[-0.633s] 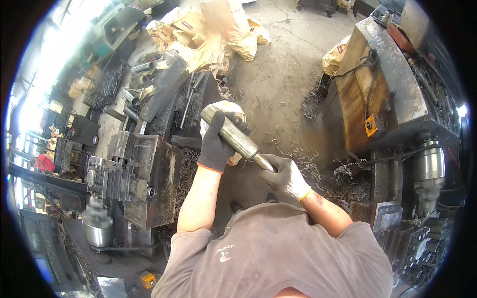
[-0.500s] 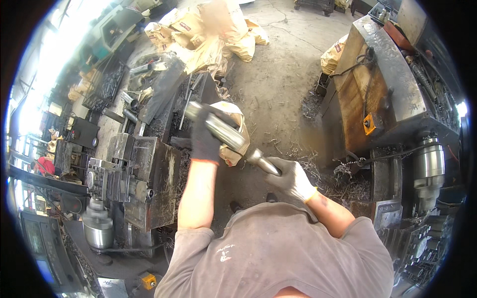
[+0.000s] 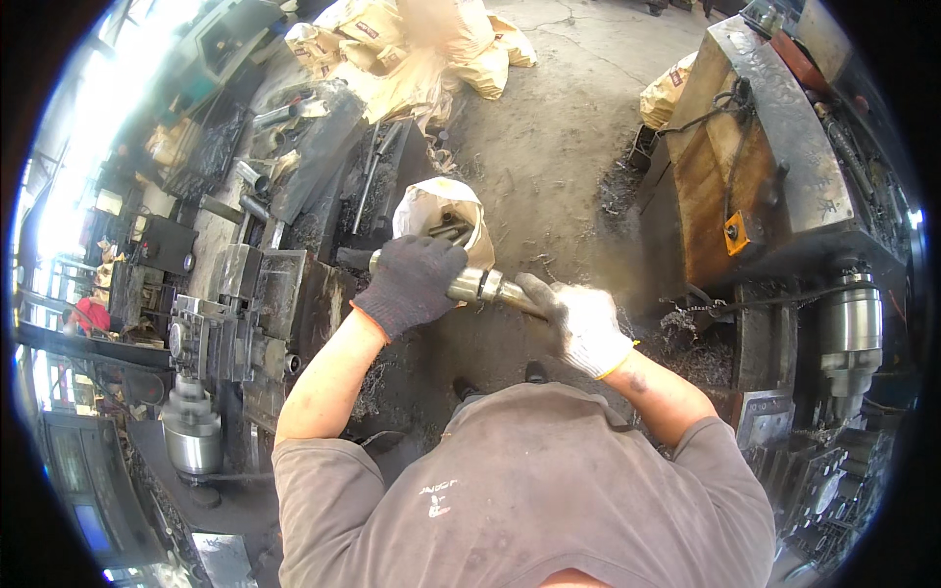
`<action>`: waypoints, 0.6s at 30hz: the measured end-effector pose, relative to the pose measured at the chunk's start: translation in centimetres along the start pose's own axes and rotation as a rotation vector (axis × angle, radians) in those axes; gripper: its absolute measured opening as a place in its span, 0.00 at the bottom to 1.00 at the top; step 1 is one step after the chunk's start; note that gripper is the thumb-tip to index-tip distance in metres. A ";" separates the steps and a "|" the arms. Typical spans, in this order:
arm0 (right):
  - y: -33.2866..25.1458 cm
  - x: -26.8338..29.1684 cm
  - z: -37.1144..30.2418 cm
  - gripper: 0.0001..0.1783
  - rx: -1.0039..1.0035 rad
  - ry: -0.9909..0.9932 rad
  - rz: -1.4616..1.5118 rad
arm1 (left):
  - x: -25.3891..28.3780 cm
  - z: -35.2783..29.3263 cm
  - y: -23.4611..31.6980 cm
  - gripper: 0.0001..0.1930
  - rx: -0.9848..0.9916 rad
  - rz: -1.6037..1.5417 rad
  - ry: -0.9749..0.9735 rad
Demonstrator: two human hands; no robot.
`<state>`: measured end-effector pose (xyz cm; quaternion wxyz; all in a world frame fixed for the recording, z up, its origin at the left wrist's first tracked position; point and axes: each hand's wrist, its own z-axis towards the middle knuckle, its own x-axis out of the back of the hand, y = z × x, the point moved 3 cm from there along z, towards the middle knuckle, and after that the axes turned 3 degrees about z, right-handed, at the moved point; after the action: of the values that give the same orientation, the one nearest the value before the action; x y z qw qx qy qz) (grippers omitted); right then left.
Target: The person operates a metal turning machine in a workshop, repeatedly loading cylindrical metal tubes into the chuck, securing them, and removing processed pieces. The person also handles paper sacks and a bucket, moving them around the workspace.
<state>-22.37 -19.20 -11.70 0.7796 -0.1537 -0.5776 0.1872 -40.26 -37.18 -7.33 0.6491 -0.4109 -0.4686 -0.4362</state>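
My left hand (image 3: 412, 279), in a dark glove with an orange cuff, is wrapped round a thick shiny metal tube (image 3: 465, 285). My right hand (image 3: 586, 328), in a white glove with grey-coated fingers, grips a thinner metal rod with a wider head (image 3: 512, 296). The rod's head meets the right end of the tube, nearly in line with it; whether it goes inside cannot be made out. Just beyond my left hand stands an open white sack (image 3: 441, 196) with several metal pieces (image 3: 451, 231) in it.
Yellowish sacks (image 3: 480, 69) are heaped at the far end of the aisle. On the left is a machine with a round chuck (image 3: 192, 441); another chuck (image 3: 851, 328) is on the right. A yellow switch box (image 3: 735, 235) hangs on the right-hand cabinet. Metal shavings (image 3: 701, 353) litter the floor.
My left hand has come lower, levelling the tube. The gap between tube and rod has closed, and the sack's opening now shows more fully.
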 end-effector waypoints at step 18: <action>-0.6 -1.2 0.9 0.29 -0.164 -0.242 0.225 | -3.1 -0.3 0.1 0.08 -0.092 -0.003 0.013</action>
<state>-23.53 -20.27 -12.19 0.6632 -0.2567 -0.6598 0.2427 -40.66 -36.87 -10.42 0.6320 -0.4368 -0.4446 -0.4607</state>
